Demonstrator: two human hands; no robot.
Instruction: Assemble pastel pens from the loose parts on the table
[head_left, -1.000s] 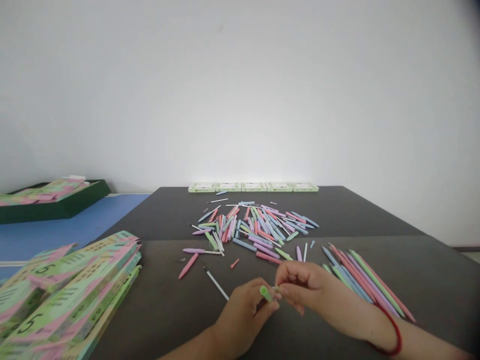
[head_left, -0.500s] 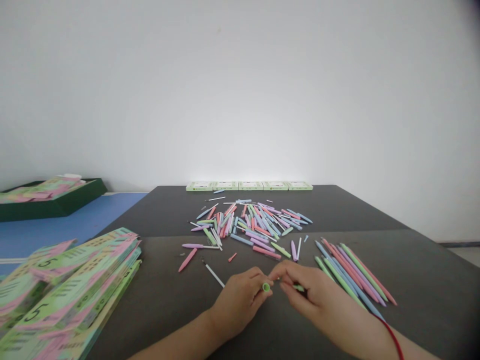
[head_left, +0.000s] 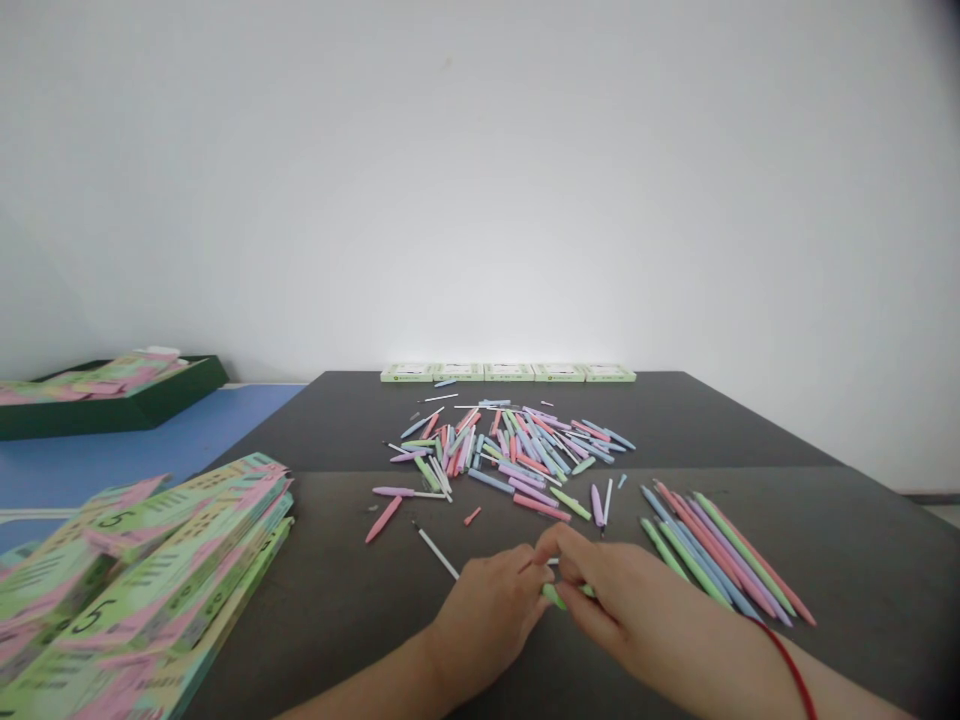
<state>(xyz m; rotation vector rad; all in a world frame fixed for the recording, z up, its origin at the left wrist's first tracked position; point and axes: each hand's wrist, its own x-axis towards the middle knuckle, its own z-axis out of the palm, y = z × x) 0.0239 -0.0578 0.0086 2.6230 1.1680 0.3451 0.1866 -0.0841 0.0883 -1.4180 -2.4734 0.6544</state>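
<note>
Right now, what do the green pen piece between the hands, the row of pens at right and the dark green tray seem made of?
Green pen piece: likely matte plastic; smooth, even colour.
Row of pens: likely matte plastic too; pastel, without sharp glints.
Dark green tray: dull card or plastic, I can't tell which; plain, straight walls.

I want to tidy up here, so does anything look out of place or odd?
No clear damage shows. The printed packs at the left lie askew, overlapping unevenly. A small red piece lies by itself in front of the scattered pen parts, and a blue piece sits apart near the row of boxes.
</note>
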